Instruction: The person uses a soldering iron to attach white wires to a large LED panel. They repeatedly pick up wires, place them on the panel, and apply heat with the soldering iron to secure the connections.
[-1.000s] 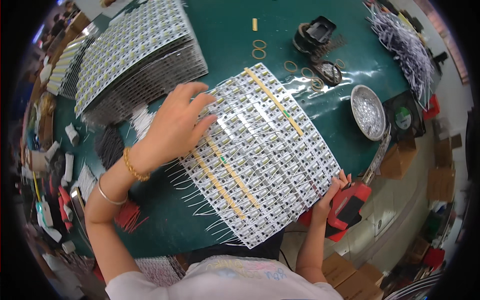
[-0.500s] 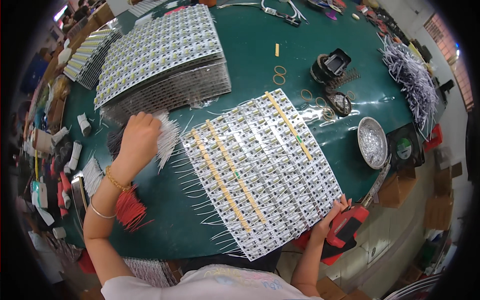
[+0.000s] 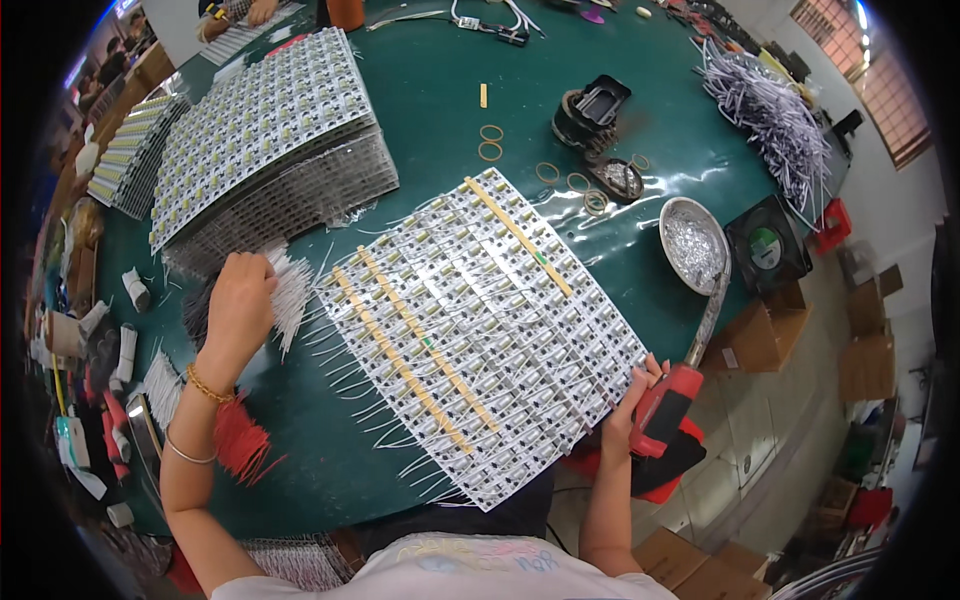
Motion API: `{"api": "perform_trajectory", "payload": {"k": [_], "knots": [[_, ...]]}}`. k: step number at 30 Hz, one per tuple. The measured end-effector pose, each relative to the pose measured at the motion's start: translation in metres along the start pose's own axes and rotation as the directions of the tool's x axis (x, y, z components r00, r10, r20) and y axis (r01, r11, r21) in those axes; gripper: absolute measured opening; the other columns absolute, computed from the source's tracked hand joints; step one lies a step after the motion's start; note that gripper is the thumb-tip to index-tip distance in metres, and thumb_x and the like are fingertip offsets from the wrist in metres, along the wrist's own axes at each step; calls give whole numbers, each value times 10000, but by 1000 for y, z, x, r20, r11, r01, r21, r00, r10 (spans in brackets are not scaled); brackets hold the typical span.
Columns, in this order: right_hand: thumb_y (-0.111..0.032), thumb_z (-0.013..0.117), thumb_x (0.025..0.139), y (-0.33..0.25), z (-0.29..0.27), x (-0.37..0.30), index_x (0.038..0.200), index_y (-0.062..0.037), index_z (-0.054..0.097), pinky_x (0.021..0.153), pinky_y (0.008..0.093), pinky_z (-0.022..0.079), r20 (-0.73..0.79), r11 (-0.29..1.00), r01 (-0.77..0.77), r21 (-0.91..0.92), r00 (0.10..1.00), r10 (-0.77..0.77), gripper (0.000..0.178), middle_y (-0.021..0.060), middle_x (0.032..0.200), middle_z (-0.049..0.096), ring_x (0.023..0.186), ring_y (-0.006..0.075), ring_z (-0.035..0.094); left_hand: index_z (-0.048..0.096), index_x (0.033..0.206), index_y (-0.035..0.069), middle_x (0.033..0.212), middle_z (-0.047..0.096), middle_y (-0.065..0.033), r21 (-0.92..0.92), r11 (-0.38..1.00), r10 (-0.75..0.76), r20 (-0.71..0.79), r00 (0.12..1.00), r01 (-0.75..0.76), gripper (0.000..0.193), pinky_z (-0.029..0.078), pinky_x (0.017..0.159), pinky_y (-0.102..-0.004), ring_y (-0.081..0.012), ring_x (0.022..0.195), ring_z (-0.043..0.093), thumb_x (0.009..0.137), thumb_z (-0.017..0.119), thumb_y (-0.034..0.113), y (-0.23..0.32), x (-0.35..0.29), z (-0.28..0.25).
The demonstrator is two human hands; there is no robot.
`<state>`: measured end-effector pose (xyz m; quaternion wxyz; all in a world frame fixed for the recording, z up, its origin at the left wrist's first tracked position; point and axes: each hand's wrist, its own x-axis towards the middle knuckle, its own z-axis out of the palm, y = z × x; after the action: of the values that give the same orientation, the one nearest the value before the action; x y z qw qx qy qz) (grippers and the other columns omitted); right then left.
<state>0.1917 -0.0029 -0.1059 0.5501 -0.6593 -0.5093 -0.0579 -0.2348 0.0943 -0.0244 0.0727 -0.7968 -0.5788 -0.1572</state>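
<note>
My left hand [image 3: 242, 298] reaches over a bundle of white wires [image 3: 291, 295], its fingers curled down and closed; their tips are hidden. Dark wires [image 3: 198, 316] lie against its other side. Red wires [image 3: 243, 445] sit beside my left wrist. My right hand [image 3: 622, 410] grips the right corner of a large white circuit board panel [image 3: 560, 345] with small components. White wires run across the panel and hang over its left edge; three yellow strips [image 3: 520, 238] lie on it. Close against my right hand is a red-and-black handled tool [image 3: 665, 410] with a metal shaft.
Stacked panels [image 3: 270, 130] stand at the back left. A metal bowl of shiny bits [image 3: 692, 245], a black fan [image 3: 768, 246], rubber bands [image 3: 490, 151] and a black holder with a coil spring [image 3: 590, 115] are right of the panel. Another person's hands [image 3: 225, 18] work at the far left.
The whole view has shifted, moving the table's things leftward in the picture. Another person's hands have come into view at the far left. Both my hands keep nearly the same places.
</note>
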Motion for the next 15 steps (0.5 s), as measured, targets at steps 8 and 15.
{"api": "perform_trajectory", "payload": {"k": [8, 15], "knots": [[-57, 486, 892, 3, -2, -5, 861, 66, 560, 974, 449, 351, 129, 985, 113, -129, 987, -96, 147, 217, 1002, 609, 986, 358, 573, 479, 838, 30, 731, 528, -142, 177, 983, -39, 1, 999, 38, 119, 399, 654, -408, -338, 722, 526, 734, 502, -23, 1, 7, -19], [-44, 413, 927, 7, 1, -10, 911, 69, 568, 1004, 480, 334, 111, 989, 121, -83, 988, -111, 192, 220, 1076, 590, 1115, 359, 499, 477, 827, 31, 765, 498, -122, 293, 949, 104, 54, 993, -115, 73, 426, 667, -389, -300, 751, 525, 773, 512, -4, 6, 32, -39]]}}
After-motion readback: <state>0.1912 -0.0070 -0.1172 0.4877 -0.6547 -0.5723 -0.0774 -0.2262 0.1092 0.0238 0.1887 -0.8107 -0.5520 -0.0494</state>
